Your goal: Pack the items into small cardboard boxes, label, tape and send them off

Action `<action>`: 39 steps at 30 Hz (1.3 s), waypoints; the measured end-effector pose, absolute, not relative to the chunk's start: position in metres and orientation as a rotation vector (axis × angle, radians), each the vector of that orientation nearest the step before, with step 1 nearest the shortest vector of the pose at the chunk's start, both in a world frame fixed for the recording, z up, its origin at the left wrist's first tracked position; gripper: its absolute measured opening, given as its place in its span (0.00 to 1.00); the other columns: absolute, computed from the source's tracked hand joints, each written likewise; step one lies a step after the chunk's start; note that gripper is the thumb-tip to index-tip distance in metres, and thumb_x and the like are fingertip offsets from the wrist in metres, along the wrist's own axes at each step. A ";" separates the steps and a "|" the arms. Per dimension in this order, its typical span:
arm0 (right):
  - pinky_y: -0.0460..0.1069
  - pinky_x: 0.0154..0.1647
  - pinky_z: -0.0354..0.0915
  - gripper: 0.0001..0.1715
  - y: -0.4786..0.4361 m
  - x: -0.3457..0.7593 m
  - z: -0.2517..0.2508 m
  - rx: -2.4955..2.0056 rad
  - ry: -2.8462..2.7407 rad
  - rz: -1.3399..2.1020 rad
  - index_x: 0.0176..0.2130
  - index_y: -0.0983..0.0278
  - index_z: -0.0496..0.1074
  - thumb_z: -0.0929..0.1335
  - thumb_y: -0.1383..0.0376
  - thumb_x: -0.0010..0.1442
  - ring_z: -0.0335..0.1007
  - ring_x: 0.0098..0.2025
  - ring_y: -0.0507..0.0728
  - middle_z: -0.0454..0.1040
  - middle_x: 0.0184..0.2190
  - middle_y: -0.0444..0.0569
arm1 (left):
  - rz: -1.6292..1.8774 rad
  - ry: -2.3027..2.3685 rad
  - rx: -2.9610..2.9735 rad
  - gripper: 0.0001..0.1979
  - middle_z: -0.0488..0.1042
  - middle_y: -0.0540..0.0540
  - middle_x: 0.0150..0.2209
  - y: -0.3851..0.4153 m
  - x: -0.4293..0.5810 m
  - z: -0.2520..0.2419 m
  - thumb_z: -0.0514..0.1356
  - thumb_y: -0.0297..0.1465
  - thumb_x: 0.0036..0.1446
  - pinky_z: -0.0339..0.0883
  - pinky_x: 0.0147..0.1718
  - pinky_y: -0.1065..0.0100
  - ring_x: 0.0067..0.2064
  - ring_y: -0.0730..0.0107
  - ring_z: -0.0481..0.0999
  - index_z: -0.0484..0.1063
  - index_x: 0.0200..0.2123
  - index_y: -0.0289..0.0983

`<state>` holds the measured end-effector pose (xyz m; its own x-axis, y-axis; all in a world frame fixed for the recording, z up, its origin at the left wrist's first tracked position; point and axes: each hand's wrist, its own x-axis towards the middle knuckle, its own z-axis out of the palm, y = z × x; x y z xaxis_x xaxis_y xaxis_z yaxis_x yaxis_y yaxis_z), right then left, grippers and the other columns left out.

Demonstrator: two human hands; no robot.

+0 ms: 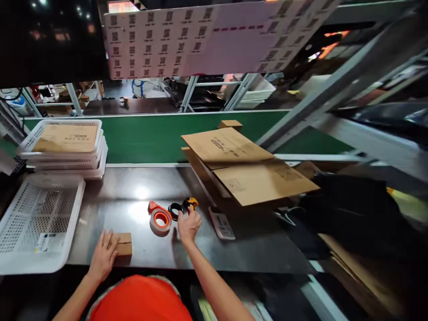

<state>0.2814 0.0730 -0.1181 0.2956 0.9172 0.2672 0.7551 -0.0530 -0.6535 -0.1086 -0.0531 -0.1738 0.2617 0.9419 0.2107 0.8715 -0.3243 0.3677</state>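
Note:
My left hand (104, 255) rests with its fingers laid over a small closed cardboard box (124, 244) near the front edge of the steel table (140, 196). My right hand (189, 224) is curled around the handles of yellow-and-black scissors (182, 207). Just left of the scissors lies a tape dispenser with an orange-cored roll (160, 218). A small device with a label (221, 223) lies flat to the right of my right hand.
Flattened cardboard sheets (244, 167) are piled at the table's right. A white perforated tray (36, 223) sits at the left, with stacked trays holding cardboard (65, 145) behind it. A green conveyor belt (147, 136) runs behind the table. Dark items (354, 209) lie at right.

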 end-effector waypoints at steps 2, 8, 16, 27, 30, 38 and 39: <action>0.66 0.58 0.67 0.23 0.086 0.276 -0.114 -1.867 -1.571 0.301 0.55 0.68 0.72 0.60 0.61 0.68 0.69 0.55 0.69 0.75 0.50 0.65 | 0.591 1.676 2.341 0.23 0.65 0.47 0.74 -0.050 -0.106 -0.168 0.54 0.35 0.72 0.67 0.67 0.45 0.77 0.45 0.57 0.74 0.66 0.54; 0.59 0.47 0.67 0.05 0.094 0.222 -0.120 -1.963 -1.801 0.440 0.37 0.67 0.74 0.67 0.70 0.59 0.74 0.49 0.71 0.77 0.39 0.66 | 0.603 1.541 2.106 0.20 0.63 0.43 0.75 -0.048 -0.101 -0.141 0.56 0.36 0.70 0.59 0.72 0.40 0.79 0.43 0.51 0.80 0.61 0.49; 0.55 0.40 0.74 0.17 0.045 0.232 -0.084 -1.710 -2.061 0.702 0.44 0.60 0.68 0.71 0.60 0.55 0.76 0.39 0.61 0.76 0.39 0.49 | 0.853 1.528 1.569 0.15 0.67 0.46 0.72 -0.052 -0.087 -0.142 0.63 0.37 0.61 0.47 0.75 0.37 0.80 0.45 0.48 0.87 0.48 0.46; 0.57 0.51 0.76 0.38 0.025 0.173 -0.068 -0.776 -2.698 0.766 0.59 0.57 0.69 0.66 0.74 0.50 0.76 0.52 0.64 0.69 0.58 0.58 | 1.327 1.651 0.862 0.11 0.78 0.39 0.63 -0.063 -0.077 -0.129 0.66 0.42 0.57 0.58 0.72 0.41 0.72 0.44 0.67 0.85 0.35 0.42; 0.57 0.50 0.77 0.37 0.025 0.175 -0.069 -0.742 -2.717 0.754 0.59 0.57 0.68 0.66 0.74 0.50 0.76 0.51 0.63 0.69 0.57 0.57 | 1.319 1.717 0.446 0.18 0.84 0.35 0.49 -0.071 -0.071 -0.121 0.62 0.45 0.60 0.73 0.60 0.43 0.55 0.46 0.82 0.83 0.41 0.38; 0.58 0.50 0.78 0.35 0.022 0.175 -0.065 -0.745 -2.762 0.752 0.60 0.58 0.72 0.65 0.75 0.54 0.76 0.51 0.63 0.70 0.57 0.59 | 1.099 1.359 0.180 0.23 0.79 0.47 0.29 -0.063 -0.043 -0.101 0.63 0.53 0.58 0.72 0.30 0.65 0.28 0.66 0.77 0.77 0.33 0.37; 0.58 0.50 0.79 0.35 0.022 0.175 -0.063 -0.746 -2.774 0.747 0.61 0.58 0.73 0.66 0.74 0.56 0.77 0.52 0.63 0.70 0.57 0.59 | 1.088 1.366 0.179 0.22 0.77 0.49 0.26 -0.061 -0.041 -0.100 0.63 0.52 0.57 0.71 0.29 0.65 0.27 0.67 0.75 0.77 0.32 0.37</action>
